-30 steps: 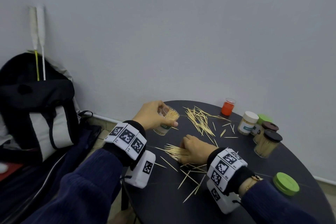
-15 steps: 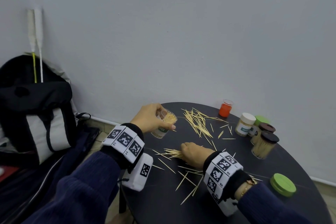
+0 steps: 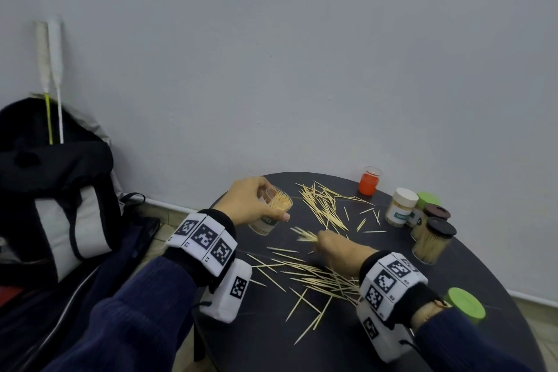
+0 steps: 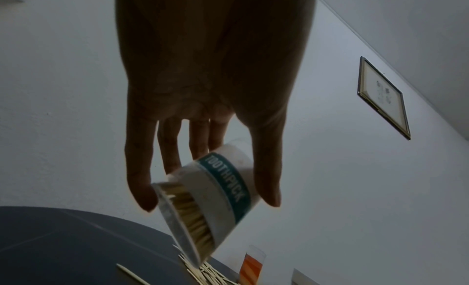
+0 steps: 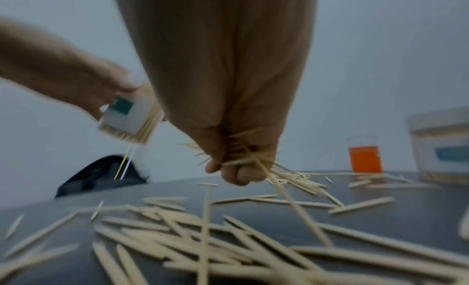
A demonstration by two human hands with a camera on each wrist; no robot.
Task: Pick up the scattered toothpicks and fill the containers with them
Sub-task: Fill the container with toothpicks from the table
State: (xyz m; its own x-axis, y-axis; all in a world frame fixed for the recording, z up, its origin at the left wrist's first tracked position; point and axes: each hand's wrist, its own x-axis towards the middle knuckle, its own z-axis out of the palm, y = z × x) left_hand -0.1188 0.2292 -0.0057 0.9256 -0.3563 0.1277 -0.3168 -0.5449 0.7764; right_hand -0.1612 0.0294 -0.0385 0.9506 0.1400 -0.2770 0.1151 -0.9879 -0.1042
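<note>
My left hand (image 3: 250, 202) grips a clear toothpick container (image 3: 273, 214) with a teal label, tilted above the dark round table (image 3: 377, 341); it is partly filled with toothpicks. The left wrist view shows the fingers curled round this container (image 4: 215, 197). My right hand (image 3: 338, 251) pinches a bundle of toothpicks (image 3: 305, 235) just above the table, right of the container. In the right wrist view the bundle (image 5: 243, 152) sticks out of the closed fingers. Loose toothpicks (image 3: 323, 205) lie scattered at the back, and more toothpicks (image 3: 314, 278) lie near my right wrist.
At the right stand an orange cup (image 3: 369, 181), a white-lidded jar (image 3: 401, 211), two dark-lidded jars (image 3: 431, 238) full of toothpicks, and a green-lidded jar (image 3: 427, 199). A green lid (image 3: 466, 305) lies near the table's right edge. A black bag (image 3: 57, 190) sits left.
My right hand has lifted off the table with the bundle and moved toward the back, closer to the container. The left hand stays put with the tilted container.
</note>
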